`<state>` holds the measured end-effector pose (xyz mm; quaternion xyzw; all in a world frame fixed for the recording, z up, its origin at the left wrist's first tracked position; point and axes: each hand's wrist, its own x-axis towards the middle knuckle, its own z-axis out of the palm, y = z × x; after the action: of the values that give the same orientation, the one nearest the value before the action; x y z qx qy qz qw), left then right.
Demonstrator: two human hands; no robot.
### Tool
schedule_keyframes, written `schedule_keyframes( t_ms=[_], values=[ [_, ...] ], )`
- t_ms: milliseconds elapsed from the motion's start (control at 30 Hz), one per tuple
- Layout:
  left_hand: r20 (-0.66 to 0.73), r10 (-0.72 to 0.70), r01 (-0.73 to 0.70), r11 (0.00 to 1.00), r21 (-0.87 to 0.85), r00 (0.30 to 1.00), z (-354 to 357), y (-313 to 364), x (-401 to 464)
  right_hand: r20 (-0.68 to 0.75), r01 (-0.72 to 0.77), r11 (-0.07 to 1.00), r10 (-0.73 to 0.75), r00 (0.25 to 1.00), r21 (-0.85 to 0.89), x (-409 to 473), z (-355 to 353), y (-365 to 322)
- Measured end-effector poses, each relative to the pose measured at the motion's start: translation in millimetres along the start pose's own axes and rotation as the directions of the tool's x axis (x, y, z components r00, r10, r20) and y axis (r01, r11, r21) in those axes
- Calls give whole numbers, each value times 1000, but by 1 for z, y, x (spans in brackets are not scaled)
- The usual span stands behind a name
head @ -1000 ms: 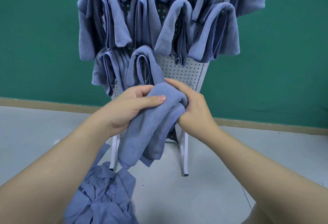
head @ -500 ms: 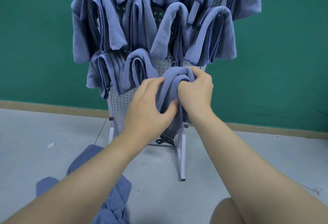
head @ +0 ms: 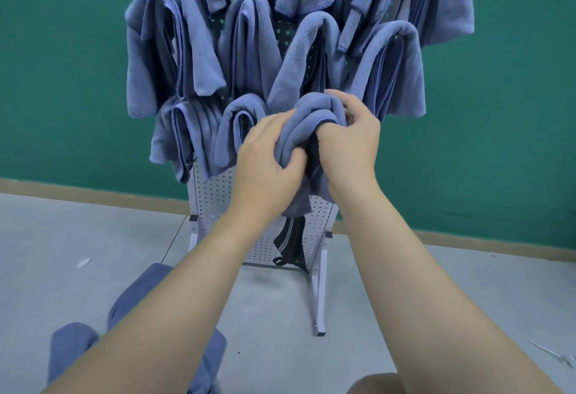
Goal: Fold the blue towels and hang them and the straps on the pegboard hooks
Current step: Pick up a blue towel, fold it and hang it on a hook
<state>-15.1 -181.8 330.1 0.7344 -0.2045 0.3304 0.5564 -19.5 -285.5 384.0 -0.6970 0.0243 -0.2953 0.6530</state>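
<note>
Green wall fills the background above a tan skirting strip and a pale grey floor, and against it stands a white perforated metal pegboard (head: 215, 194) on thin legs, its upper part almost hidden by many folded blue microfibre towels (head: 174, 50) draped in loops over hooks that cannot be seen. At the centre of the board, level with the lower row, two bare hands work a folded blue towel (head: 314, 119) against the board, its top bent into a hump as if being set over a hook. A likely risk is that the thick fold misses or only half catches the hidden hook and slides off when let go, or that the pushing knocks the neighbouring towel loop (head: 237, 128) just to its left loose. The left hand (head: 268, 163) grips the towel's left side, fingers curled into the cloth and thumb pressed across the front. The right hand (head: 349, 141) clutches the right side, fingers bent over the top of the hump. A dark striped strap (head: 291, 241) hangs low on the board beneath the towel. More unfolded blue towels (head: 137, 306) lie heaped on the floor at lower left, partly behind the left forearm.
</note>
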Motion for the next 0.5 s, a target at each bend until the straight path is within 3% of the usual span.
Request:
schedule_keyframes(
  t_ms=[67, 233, 500],
  values=[
    [-21, 0, -1, 999, -33, 1000, 0, 0, 11, 23, 60, 998, -59, 998, -17, 10, -1, -4],
    [-4, -150, 145, 962, -230, 989, 4, -4, 32, 13, 165, 973, -165, 986, -160, 43, -3, 1],
    [-68, -470, 425, 843, -331, 880, 30, -30, 49, 240, 280, 898, -205, 949, -339, 62, 2, 39]
  ],
)
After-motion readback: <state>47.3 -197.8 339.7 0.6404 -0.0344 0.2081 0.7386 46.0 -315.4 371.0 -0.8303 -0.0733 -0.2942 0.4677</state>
